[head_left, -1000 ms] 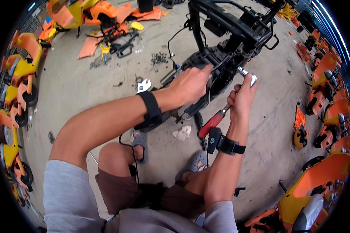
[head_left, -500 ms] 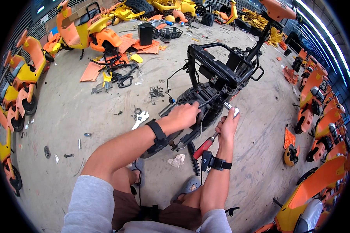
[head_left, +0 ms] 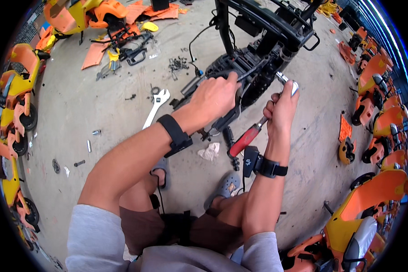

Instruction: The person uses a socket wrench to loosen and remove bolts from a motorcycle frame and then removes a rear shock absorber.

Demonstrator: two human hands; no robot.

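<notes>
A stripped black scooter frame stands in front of me, its bodywork gone. My left hand is closed over a dark part at the near end of the frame; its fingertips are partly hidden. In my right hand is a socket wrench with a red handle, gripped near its shiny head. The socket end points at the frame's right side; whether it sits on a fastener I cannot tell. Below the frame lie a dark coil-spring shock absorber and a crumpled white rag.
An adjustable wrench lies left of my left hand. Small loose fasteners, a socket and a bolt are scattered on the concrete. Orange-yellow scooters line the left and the right. Orange panels lie farther back.
The view has tipped downward, so the frame and both hands appear higher in the picture. Both hands keep their holds, the right one still on the socket wrench.
</notes>
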